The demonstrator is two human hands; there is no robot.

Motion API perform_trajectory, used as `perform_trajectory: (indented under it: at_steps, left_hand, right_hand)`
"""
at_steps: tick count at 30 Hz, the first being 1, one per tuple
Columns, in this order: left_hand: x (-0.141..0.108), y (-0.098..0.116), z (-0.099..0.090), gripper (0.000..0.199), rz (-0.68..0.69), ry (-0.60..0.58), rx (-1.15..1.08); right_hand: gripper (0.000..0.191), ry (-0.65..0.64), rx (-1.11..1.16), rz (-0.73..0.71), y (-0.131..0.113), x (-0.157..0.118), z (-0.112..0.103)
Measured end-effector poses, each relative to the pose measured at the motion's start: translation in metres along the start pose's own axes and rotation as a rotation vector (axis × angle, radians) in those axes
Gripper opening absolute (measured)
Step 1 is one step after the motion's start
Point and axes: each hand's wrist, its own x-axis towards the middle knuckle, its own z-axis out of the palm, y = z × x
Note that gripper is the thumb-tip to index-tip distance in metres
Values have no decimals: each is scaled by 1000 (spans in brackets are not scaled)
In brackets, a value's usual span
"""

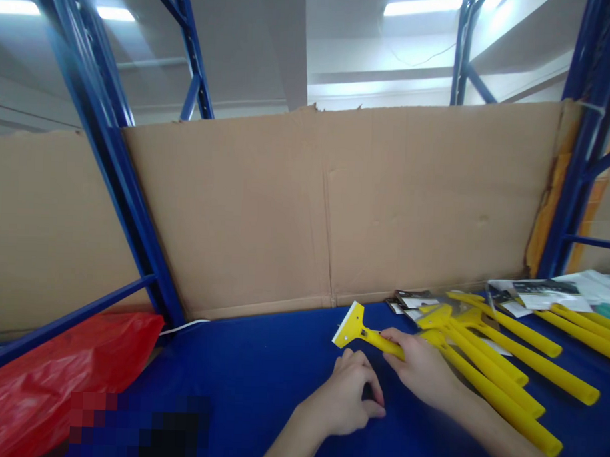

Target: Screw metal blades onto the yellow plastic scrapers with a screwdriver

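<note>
A yellow scraper [354, 327] with a wide white-edged head is held by its handle in my right hand [423, 366], which is closed round it. The head points up and to the left, above the blue surface. Just below the scraper head is my left hand [346, 396], its fingers curled and its thumb and index tips close together. Whether something small sits between those tips cannot be made out. To the right of my right hand lie several long-handled yellow scrapers [494, 378], overlapping, their handles toward me.
Flat plastic packets [547, 293] lie at the back right, beside more yellow handles [581, 331]. A cardboard panel [255, 220] stands along the back of the blue surface [250, 366]. Blue rack posts [130, 202] rise at both sides. Red plastic sheeting [80, 354] is at the left.
</note>
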Motion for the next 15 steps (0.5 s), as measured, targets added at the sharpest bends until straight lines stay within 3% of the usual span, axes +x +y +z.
perform_trajectory:
  at_steps: [3,6,8,11,15]
  left_hand:
    - [5,-1,-6,8,-24,184,-153]
    - [12,-9,-15,8,-75,577,-230]
    - [16,-18,-20,7,-114,767,-238]
    - [20,-30,-24,2,-116,849,-330]
    - [20,-29,-27,17,-100,743,-658]
  right_hand:
    - [33,10,38,-45,-1,-1,-1]
    - [33,3,69,-75,-5,-3,-2]
    - [33,2,85,-101,-10,-5,-2]
    - [31,4,90,-155,-17,-9,0]
    - [30,-9,36,-205,-23,-13,-1]
